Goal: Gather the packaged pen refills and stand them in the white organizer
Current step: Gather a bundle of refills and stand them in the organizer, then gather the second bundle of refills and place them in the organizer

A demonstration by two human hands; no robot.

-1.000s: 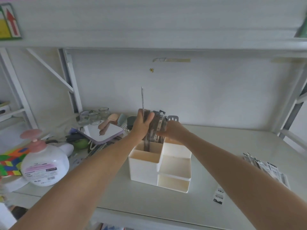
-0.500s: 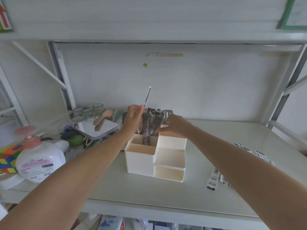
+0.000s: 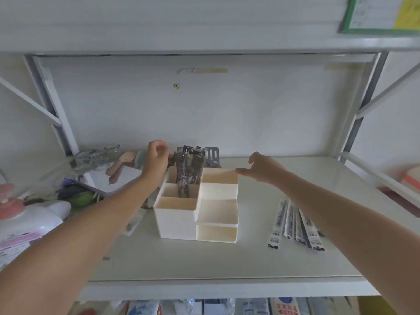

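The white organizer point(image 3: 177, 220) stands in the middle of the white table. A bundle of dark packaged pen refills point(image 3: 189, 169) stands upright in its back-left compartment. My left hand point(image 3: 155, 161) is curled at the bundle's left edge, fingertips pinched on the nearest pack. My right hand point(image 3: 261, 168) hovers open just right of the organizer's back corner, holding nothing. Several more refill packs point(image 3: 295, 223) lie fanned out on the table to the right, partly under my right forearm. One pack point(image 3: 134, 221) lies flat left of the organizer.
Clutter fills the table's left end: a pump bottle point(image 3: 22, 221), a purple-rimmed mirror point(image 3: 113, 181), glass jars point(image 3: 100, 155) and a green object point(image 3: 81, 198). A grey slotted holder point(image 3: 212, 155) stands behind the organizer. Metal shelf posts point(image 3: 356, 123) rise on both sides.
The single pack held high in my left hand has gone down into the bundle. My right hand has let go of the bundle and moved right, opening. The view has shifted right.
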